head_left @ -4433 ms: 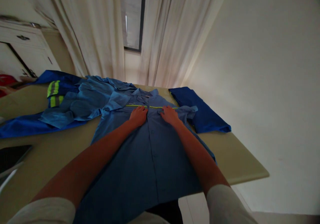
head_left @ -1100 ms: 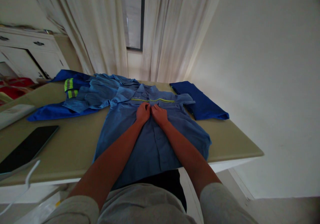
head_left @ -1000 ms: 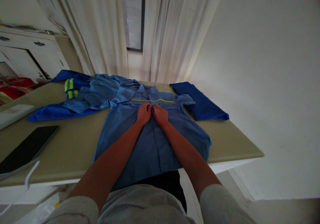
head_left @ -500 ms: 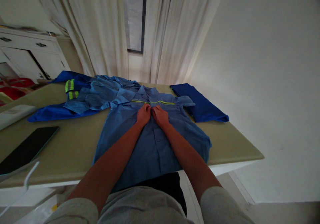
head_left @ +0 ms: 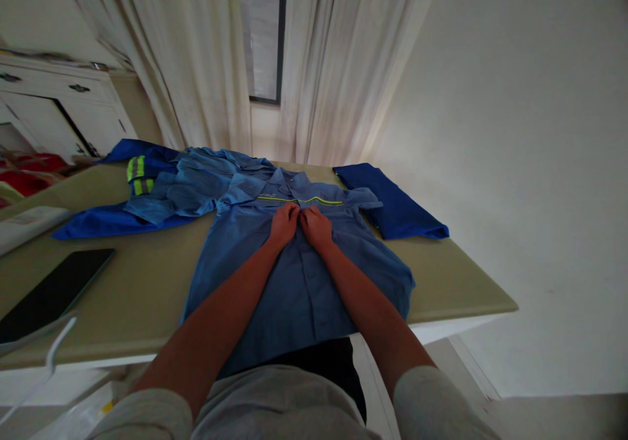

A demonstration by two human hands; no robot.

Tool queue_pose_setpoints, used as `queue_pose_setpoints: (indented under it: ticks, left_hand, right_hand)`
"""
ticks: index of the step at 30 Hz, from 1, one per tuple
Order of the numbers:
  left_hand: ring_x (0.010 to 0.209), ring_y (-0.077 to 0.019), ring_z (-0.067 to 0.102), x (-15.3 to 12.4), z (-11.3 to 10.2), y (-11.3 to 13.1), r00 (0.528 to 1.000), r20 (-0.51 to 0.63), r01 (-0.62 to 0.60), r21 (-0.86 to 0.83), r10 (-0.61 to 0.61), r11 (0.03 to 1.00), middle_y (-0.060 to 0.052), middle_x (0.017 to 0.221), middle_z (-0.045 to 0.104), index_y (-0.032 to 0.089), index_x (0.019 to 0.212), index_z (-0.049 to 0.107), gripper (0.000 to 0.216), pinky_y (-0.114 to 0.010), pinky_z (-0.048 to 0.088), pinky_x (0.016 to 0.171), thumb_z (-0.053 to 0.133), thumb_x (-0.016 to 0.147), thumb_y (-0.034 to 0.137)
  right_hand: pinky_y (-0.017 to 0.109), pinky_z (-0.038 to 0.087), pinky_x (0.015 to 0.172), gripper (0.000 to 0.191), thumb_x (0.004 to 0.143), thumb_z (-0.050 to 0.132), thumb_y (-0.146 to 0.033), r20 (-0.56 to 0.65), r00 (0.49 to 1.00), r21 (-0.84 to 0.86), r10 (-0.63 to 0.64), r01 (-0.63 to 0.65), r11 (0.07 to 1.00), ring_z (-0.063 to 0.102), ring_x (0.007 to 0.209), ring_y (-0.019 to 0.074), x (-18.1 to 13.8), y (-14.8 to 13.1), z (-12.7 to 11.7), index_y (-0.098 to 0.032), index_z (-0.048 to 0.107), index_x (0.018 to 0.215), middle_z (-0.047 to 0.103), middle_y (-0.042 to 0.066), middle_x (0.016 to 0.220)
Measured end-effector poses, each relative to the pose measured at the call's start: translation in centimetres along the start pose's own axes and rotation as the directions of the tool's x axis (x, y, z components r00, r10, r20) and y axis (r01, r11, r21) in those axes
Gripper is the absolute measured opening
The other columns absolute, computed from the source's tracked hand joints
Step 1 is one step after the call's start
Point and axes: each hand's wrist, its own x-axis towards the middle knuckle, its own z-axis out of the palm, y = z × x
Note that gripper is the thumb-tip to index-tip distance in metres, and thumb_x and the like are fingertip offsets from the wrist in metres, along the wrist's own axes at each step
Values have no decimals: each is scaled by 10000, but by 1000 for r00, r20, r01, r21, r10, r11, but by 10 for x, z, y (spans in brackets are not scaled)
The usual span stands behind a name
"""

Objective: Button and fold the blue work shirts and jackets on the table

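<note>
A blue short-sleeved work shirt [head_left: 255, 283] lies front up on the table, collar at the far side and hem hanging over the near edge. Yellow piping runs across its chest. My left hand [head_left: 284, 223] and my right hand [head_left: 315, 225] meet at the front opening, just below the piping. Both have their fingers pinched closed on the shirt's front edges. The fingertips nearly touch, and whatever button may be between them is hidden. Below the hands, the button placket runs down to the hem.
Left of the shirt lie more crumpled blue garments [head_left: 196, 182], one with reflective yellow bands. A folded dark blue garment [head_left: 392, 204] rests at the right. A black tablet-like device [head_left: 56, 289] and a white cable [head_left: 57, 347] are near left on the table [head_left: 456, 289]. Curtains hang behind.
Very little differs. Both hands stay together at the shirt's front opening, with a tiny shift to the right and slight finger movement.
</note>
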Motion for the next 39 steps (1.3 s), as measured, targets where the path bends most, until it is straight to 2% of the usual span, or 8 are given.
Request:
queue_pose_setpoints:
  ticks: [2,7,14,20,24,29,34,39]
  left_hand:
    - [920,-222,688,0,0,0,999,-12,51,-12,-51,999,-67,966,747,212,974,657,148,-336,511,881,512,997,228]
    - [947,-222,699,-1,-3,-1,989,-53,137,2,-137,991,-77,1019,765,202,1010,670,145,-328,510,875,530,999,238]
    - [944,-217,708,0,-4,1,990,-44,132,-19,-133,991,-82,1026,770,185,1015,688,145,-324,514,897,551,984,221]
    - [927,-218,702,1,-5,0,987,-53,153,-6,-153,988,-88,995,766,178,981,683,144,-321,511,879,541,982,202]
    - [926,-217,700,1,-4,0,996,-6,90,-20,-90,996,-77,978,757,188,963,670,132,-321,512,877,541,980,210]
    - [888,-216,694,0,-6,3,998,40,45,-13,-44,999,-66,946,750,194,958,673,143,-331,525,866,532,975,213]
    - [922,-220,696,-1,-7,7,997,71,21,-8,-21,1000,-70,976,755,201,969,677,154,-335,524,893,524,979,218]
    - [941,-229,695,-2,-4,7,996,27,82,55,-84,995,-80,998,755,203,994,676,170,-345,522,900,506,994,218]
  right_hand:
    - [267,481,789,361,1099,368,-392,-22,1000,17,8,-8,1000,660,934,176,0,0,0,-236,689,1152,660,66,1210]
    - [260,487,820,297,1059,476,-387,-18,997,67,-69,70,995,658,1006,181,-1,1,1,-242,661,1242,661,65,1246]
    - [266,472,792,358,1102,353,-351,13,999,-15,-51,52,999,659,947,182,-1,-3,0,-250,683,1198,661,71,1249]
    - [266,460,788,370,1104,336,-310,50,989,-41,-142,144,989,649,956,192,0,-1,5,-250,691,1187,658,69,1240]
    - [255,457,772,384,1111,330,-348,1,997,-27,-78,78,997,648,924,179,-1,0,5,-260,702,1149,668,52,1203]
    - [251,464,810,339,1102,389,-366,-67,998,39,14,-11,999,645,1016,181,-1,3,-1,-247,704,1141,674,56,1180]
    - [267,473,799,330,1094,410,-362,13,1000,20,-11,11,1000,652,983,187,0,3,-3,-235,714,1111,671,65,1172]
    - [271,483,837,331,1088,412,-370,-19,1000,30,-21,21,999,648,1026,193,0,2,-1,-236,697,1189,658,82,1223]
